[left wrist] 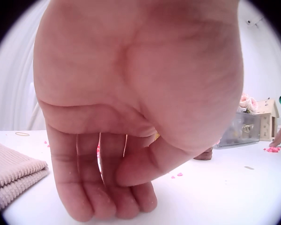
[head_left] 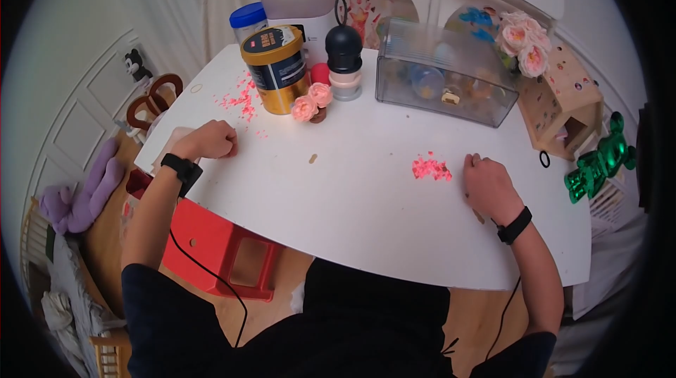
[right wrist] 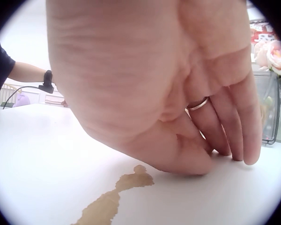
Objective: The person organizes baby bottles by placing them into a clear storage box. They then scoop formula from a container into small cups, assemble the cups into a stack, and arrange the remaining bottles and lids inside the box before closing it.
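Observation:
My left hand (head_left: 208, 140) is over the left part of the white table (head_left: 317, 195), fingertips down at its surface and thumb bent across the fingers. Nothing shows in its grasp. Beside it lies a folded pink ribbed cloth (left wrist: 18, 171). On the right, my right hand (head_left: 489, 184) points its fingers down to the tabletop, also holding nothing visible. Just left of that hand is a small heap of pink bits (head_left: 431, 169). More pink bits (head_left: 243, 100) are scattered near the gold-lidded tub (head_left: 276, 71). A brown patch (right wrist: 103, 206) marks the table under my right hand.
Along the back stand a black-topped bottle (head_left: 344, 54), pink flowers (head_left: 306, 107) and a grey transparent box (head_left: 443, 75). A wooden house (head_left: 560, 100) and a shiny green bear figure (head_left: 602, 159) are at the right. A red stool (head_left: 204, 248) stands below the table's front edge.

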Demonstrator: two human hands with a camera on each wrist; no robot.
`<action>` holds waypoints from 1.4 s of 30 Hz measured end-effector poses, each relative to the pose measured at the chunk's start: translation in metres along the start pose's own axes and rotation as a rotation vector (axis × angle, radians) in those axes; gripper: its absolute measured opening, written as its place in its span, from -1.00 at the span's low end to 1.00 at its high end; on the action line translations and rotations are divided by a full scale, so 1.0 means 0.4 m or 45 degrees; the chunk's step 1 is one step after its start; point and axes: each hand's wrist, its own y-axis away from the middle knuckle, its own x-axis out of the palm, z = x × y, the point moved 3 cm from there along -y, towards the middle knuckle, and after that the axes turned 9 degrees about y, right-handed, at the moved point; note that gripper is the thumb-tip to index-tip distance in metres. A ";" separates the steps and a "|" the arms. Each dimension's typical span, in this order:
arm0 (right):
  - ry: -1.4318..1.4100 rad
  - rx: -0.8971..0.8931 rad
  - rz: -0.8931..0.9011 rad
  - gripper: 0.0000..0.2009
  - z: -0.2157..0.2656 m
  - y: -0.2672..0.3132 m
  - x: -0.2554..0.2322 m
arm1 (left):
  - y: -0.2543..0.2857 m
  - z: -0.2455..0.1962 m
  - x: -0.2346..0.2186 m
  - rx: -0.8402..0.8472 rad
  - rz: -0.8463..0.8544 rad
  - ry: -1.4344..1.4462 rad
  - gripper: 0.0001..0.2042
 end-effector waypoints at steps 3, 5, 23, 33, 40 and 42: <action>-0.123 -0.012 0.072 -0.38 -0.014 0.014 -0.035 | -0.072 0.052 0.031 0.200 -0.182 -0.107 -0.82; -0.211 -0.051 -0.023 -0.32 -0.039 0.045 -0.024 | -0.109 0.051 0.035 0.232 -0.278 -0.095 -0.82; -0.445 -0.015 0.356 -0.19 -0.088 0.031 -0.013 | -0.274 0.129 -0.105 0.074 -0.510 -0.073 -0.77; -0.402 0.075 0.333 -0.16 -0.076 0.044 -0.005 | -0.452 0.259 -0.181 0.033 -0.575 -0.245 -0.71; -0.457 0.164 0.469 -0.12 -0.069 0.047 -0.038 | -0.606 0.262 -0.180 -0.042 -0.457 -0.035 -0.47; -0.478 0.166 0.495 -0.12 -0.069 0.042 -0.049 | -0.696 0.310 -0.174 0.044 -0.369 0.045 -0.48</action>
